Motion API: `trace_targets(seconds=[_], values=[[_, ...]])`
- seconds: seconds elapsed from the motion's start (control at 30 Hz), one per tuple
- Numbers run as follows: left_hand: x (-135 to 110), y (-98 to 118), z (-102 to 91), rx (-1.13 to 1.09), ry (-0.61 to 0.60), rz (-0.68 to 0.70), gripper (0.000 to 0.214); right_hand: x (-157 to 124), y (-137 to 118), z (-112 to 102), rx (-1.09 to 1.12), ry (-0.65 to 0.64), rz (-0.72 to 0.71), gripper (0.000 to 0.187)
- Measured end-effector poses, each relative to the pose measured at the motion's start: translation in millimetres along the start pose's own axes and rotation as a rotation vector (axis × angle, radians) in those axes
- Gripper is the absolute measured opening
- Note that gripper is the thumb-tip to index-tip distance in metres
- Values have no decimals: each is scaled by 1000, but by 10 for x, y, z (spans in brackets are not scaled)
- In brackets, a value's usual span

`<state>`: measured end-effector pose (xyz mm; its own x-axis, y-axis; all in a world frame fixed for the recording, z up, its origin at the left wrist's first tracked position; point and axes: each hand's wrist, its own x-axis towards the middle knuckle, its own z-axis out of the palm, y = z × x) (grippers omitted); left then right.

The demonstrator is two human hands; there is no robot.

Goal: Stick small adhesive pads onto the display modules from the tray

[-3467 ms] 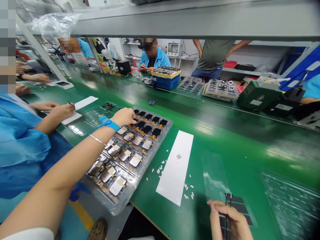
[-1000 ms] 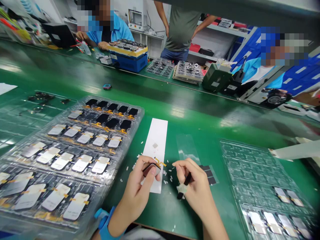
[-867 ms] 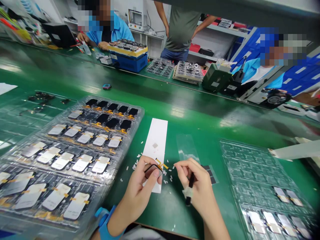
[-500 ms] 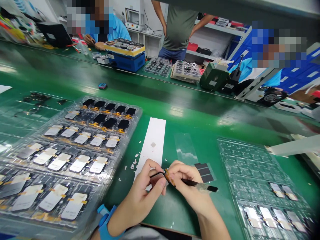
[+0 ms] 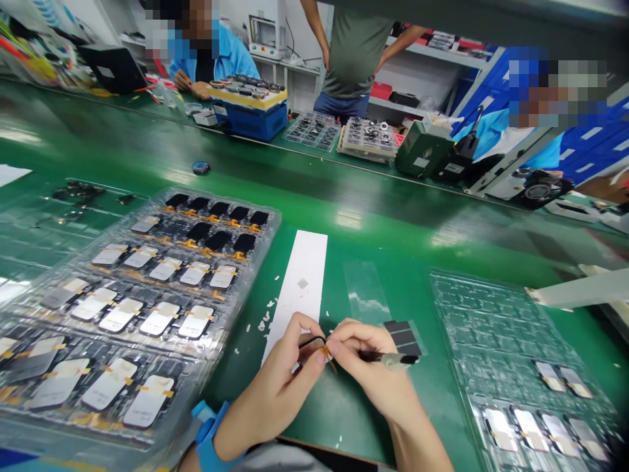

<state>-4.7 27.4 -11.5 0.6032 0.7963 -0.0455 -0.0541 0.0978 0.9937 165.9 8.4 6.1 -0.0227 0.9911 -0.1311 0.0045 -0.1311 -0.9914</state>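
My left hand is closed around a small black-edged display screen, tilted and mostly hidden by the fingers. From the screen's right side comes an orange flex cable. My right hand meets the left one there, its thumb and forefinger pinched at the cable and screen edge. A slim black tool, partly wrapped in something pale, lies through the right hand and sticks out to the right; its kind is unclear. Under the hands is a white paper strip bearing a small grey square.
A clear tray of several screens stands left; another tray with several screens stands right. A black-striped film sheet and a clear film lie by my right hand. White scraps litter the table. Co-workers are across the bench.
My right fingers have closed in toward the screen's edge, and the orange cable now hangs lower between the hands. The black tool has turned slightly, its end higher and further left.
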Motion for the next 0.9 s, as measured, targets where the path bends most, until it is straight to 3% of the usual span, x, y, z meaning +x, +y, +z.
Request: trace_targets(seconds=[0.37,0.9], values=[[16,14,13,-49,-1,-37,25,-24,-25,53,-235,140,-264,16],[58,60,43,-41,0,-38,17,-5,-17,11,-112,92,-115,19]])
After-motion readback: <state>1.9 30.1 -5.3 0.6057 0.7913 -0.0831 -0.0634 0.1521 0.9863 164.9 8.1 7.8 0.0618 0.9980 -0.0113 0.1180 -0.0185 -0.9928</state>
